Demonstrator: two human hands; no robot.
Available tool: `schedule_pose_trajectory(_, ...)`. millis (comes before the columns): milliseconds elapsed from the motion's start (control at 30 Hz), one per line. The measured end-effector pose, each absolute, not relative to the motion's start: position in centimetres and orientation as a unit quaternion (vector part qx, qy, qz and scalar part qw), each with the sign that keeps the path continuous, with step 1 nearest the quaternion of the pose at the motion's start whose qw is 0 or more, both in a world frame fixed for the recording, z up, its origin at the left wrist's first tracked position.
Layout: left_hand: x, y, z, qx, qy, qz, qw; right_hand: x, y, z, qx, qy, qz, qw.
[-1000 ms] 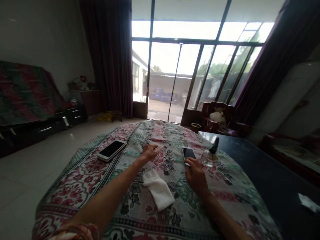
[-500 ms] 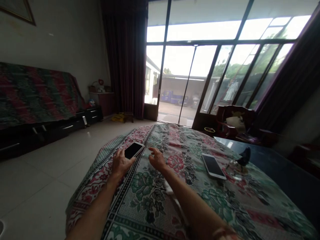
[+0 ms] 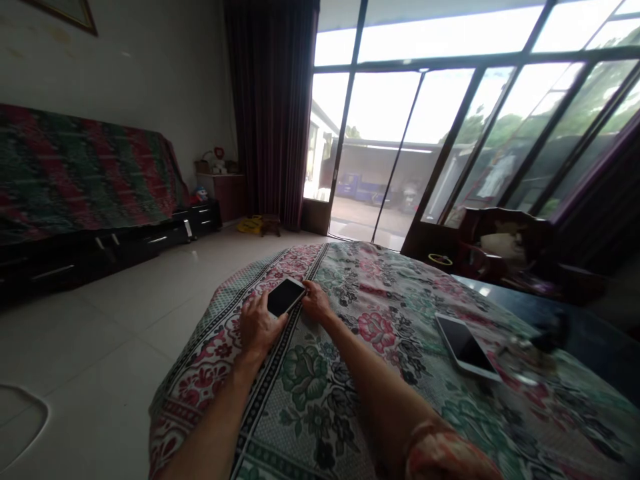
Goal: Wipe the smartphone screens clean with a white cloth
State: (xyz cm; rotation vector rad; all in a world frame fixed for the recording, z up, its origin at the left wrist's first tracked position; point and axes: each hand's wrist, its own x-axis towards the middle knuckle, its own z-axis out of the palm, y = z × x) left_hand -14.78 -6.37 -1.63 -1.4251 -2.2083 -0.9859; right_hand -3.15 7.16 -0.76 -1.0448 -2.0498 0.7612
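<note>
A white smartphone with a dark screen (image 3: 286,296) lies on the floral tablecloth (image 3: 360,373) near its far left edge. My left hand (image 3: 259,326) lies over the phone's near end, fingers curled against its edge. My right hand (image 3: 315,301) touches the phone's right side with bent fingers. Both hands are on this phone together. A second white phone (image 3: 467,347) rests face up at the right, away from both hands.
A dark glossy table surface (image 3: 575,333) lies to the right with a small blurred dark object (image 3: 547,340) at its edge. A cloth-covered sofa (image 3: 80,180) stands at the left beyond bare tiled floor. Glass doors and a wooden chair (image 3: 505,243) are behind the table.
Both hands went left from the middle of the cloth to the left phone and closed in on it. My right hand left the right phone. The view swung left; the white cloth is out of sight.
</note>
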Motion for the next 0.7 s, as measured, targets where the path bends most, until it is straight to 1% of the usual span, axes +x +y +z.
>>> schedule_pose_trajectory(167, -13.8, -7.1, -0.1, -0.508, -0.762, -0.344, 0.210, -2.5, 8.1, 0.0, -0.427, -0.756, 0.341, 0.359)
schedule_pose_trajectory(267, -12.5, -7.1, 0.5, -0.551, -0.727, -0.355, 0.206, 0.1, 8.6, 0.9, -0.442, -0.740, 0.357, 0.361)
schedule_pose_trajectory(400, -9.4, -7.0, 0.3, -0.615, -0.697, -0.341, 0.144, 6.6, 8.2, 1.3, -0.484, -0.714, 0.358, 0.357)
schedule_pose_trajectory(567, -3.8, -6.8, 1.0, -0.674, -0.695, -0.249, 0.027, 14.3, 6.4, 0.9, -0.532, -0.681, 0.354, 0.358)
schedule_pose_trajectory(700, 0.3, -6.4, 2.7, -0.666, -0.719, -0.196, -0.021, 17.2, 5.4, 1.2, -0.530, -0.675, 0.353, 0.373)
